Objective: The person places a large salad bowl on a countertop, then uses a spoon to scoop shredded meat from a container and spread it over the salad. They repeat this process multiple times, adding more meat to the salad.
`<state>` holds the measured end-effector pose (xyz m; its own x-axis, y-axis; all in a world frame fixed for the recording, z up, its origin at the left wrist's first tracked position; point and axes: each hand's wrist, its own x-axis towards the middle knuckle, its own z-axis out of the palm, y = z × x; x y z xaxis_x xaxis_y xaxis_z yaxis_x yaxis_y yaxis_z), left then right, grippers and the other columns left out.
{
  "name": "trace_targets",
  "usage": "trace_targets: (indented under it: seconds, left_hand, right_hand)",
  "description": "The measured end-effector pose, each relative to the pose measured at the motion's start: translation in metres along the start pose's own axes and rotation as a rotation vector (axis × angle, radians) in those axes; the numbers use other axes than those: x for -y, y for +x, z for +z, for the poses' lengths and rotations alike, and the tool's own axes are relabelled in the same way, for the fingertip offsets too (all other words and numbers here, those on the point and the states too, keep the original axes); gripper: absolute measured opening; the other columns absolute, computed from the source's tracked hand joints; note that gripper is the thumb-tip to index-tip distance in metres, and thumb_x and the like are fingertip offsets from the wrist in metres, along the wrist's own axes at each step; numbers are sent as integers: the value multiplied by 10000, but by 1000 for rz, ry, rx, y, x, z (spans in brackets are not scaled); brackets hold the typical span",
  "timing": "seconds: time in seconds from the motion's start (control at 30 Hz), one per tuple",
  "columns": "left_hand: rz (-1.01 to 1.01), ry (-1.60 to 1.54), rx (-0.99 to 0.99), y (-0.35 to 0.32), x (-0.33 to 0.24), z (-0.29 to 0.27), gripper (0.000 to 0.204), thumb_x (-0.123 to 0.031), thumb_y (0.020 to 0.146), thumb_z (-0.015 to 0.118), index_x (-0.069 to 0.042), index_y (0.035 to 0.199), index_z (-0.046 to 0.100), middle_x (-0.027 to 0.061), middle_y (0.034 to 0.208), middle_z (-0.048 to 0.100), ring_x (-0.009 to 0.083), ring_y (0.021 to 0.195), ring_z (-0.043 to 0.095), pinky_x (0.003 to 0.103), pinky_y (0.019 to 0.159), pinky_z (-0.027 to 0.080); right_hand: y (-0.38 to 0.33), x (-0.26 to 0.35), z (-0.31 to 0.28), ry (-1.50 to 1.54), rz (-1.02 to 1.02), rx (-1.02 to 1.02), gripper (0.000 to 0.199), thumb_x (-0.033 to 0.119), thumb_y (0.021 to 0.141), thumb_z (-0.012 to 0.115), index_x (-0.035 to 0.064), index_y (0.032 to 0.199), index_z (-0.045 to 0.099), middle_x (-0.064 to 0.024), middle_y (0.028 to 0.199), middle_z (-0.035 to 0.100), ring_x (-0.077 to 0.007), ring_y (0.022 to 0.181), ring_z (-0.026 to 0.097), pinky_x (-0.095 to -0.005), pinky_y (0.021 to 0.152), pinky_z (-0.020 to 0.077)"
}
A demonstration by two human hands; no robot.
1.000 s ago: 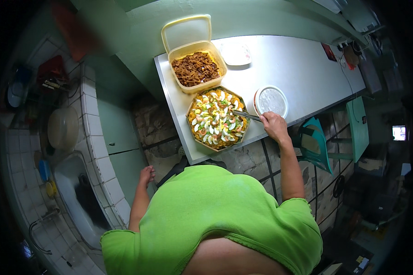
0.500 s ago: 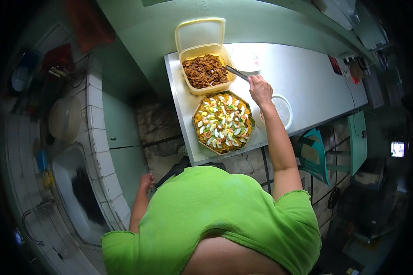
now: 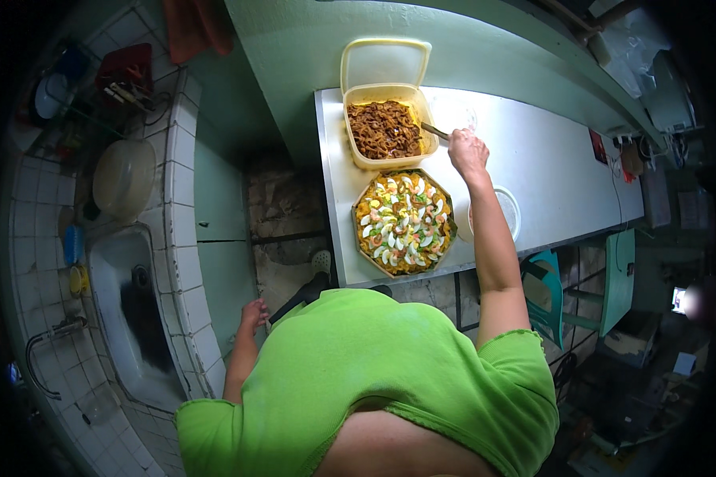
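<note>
My right hand [image 3: 468,153] is closed round the handle of a slim dark utensil [image 3: 435,131]. Its tip reaches over the right side of a yellowish plastic container [image 3: 390,164], whose lid [image 3: 386,62] stands raised against the wall. Dark brown saucy strips of food [image 3: 383,129] fill this container. Just in front, an octagonal tray of orange-yellow noodles [image 3: 406,226] carries egg slices, shrimp and green bits. Low at my left side hangs my left hand [image 3: 253,312], fingers curled, with nothing visible in them. Which kind of utensil it is cannot be made out.
A round white tub [image 3: 509,213] stands on the white table [image 3: 557,171], partly behind my right forearm. To the left is a tiled counter with a sink [image 3: 131,318] and a pale basin [image 3: 125,181]. Teal chairs [image 3: 547,298] stand at the table's right front.
The whole view has shifted, so the table appears farther right and slightly lower. My right hand still grips the utensil, which is now held flatter over the container. My left hand stays at my side.
</note>
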<state>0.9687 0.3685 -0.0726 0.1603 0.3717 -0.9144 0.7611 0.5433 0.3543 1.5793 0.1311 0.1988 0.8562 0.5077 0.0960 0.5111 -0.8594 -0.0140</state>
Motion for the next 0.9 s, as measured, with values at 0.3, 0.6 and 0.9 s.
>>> trace_targets:
  seconds: [0.3,0.6,0.9]
  left_hand:
    - [61,121,41,11,-39,11,343,-320,964,488,-162,1255,578,-7,1018,627,138,769,592,327,663,458]
    - [107,16,36,0,-33,9,351,-314,961,492,-142,1256,576,8,1037,629,147,771,589,326,671,466]
    - [24,149,5,-3,-1,7,361,-304,950,481,-146,1260,575,12,1037,620,173,825,594,349,696,466]
  right_hand:
    - [19,19,17,-170,-99,62,186,112,868,548,37,934,705,-158,1044,663,-349,900,684,-475,764,545]
    - [17,9,-26,29,-7,16,227,211,904,528,100,971,715,-118,1008,681,-326,904,675,-443,794,532]
    - [-33,12,-7,273,17,-45,272,298,941,524,87,955,695,-118,967,677,-355,870,651,-460,784,507]
